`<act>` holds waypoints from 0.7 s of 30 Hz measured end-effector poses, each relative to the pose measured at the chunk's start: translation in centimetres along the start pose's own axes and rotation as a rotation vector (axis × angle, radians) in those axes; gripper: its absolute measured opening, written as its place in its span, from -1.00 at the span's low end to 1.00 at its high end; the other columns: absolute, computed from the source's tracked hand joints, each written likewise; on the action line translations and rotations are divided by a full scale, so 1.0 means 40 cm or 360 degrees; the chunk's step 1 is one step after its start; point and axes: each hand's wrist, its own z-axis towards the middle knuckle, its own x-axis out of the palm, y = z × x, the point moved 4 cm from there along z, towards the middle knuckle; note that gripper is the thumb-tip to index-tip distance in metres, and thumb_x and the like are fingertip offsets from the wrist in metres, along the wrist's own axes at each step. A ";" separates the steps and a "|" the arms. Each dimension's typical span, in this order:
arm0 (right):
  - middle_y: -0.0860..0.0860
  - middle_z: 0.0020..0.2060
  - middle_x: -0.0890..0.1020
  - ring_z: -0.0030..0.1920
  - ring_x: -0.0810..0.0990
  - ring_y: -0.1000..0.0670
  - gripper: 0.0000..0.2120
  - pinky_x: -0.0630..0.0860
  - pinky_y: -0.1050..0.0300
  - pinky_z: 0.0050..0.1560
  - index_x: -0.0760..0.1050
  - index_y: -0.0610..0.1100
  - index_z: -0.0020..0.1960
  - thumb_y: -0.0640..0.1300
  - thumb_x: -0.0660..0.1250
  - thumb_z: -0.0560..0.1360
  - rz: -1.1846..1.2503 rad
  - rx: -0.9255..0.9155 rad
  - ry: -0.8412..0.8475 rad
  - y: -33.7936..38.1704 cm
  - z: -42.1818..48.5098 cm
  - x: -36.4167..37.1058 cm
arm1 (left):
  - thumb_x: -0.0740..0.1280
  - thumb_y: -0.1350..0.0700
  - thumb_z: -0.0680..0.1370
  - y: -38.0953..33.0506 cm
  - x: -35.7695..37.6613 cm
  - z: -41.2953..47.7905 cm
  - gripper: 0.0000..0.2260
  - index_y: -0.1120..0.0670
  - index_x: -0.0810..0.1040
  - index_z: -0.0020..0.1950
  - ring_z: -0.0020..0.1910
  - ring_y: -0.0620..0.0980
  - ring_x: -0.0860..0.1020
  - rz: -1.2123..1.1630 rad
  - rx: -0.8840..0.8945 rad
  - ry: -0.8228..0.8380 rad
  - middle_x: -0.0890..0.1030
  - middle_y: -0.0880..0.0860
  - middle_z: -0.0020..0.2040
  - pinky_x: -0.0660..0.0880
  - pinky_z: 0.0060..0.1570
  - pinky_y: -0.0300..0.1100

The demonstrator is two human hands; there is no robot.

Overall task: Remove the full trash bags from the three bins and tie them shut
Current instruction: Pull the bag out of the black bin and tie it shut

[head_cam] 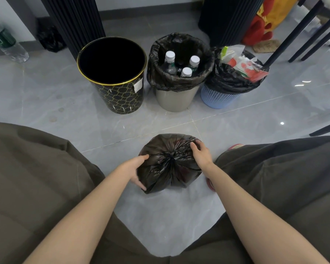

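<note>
Grey glossy floor tiles (46, 88) all round, three bins lined up at the back. On the left is the black-and-gold bin (118, 98), no liner over its rim. The grey bin (176, 100) in the middle has its liner on and capped bottles (186, 71) inside. On the right, the blue basket (215, 98) brims with wrappers.

Closer in, the tied bag (166, 168) sits on the floor between the knees. Left hand (134, 171) cups its side, fingers and thumb curved round the plastic; right hand (201, 154) curls over the top. Tiny knot (171, 156) at the centre, and there's the worry: thin film and a bulging load, so a careless lift could tear it or slip it loose.
</note>
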 end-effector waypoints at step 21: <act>-0.04 0.44 0.22 0.46 0.15 -0.10 -0.31 0.00 -0.07 0.50 0.29 0.09 0.40 -0.04 0.49 0.34 -0.0576 -0.0888 0.0400 0.232 -0.006 0.223 | 0.36 -0.02 0.51 -0.128 -0.170 0.005 -0.47 -0.05 0.32 0.45 0.36 0.00 0.39 0.0183 0.1290 -0.0474 0.43 -0.02 0.38 0.31 0.30 -0.19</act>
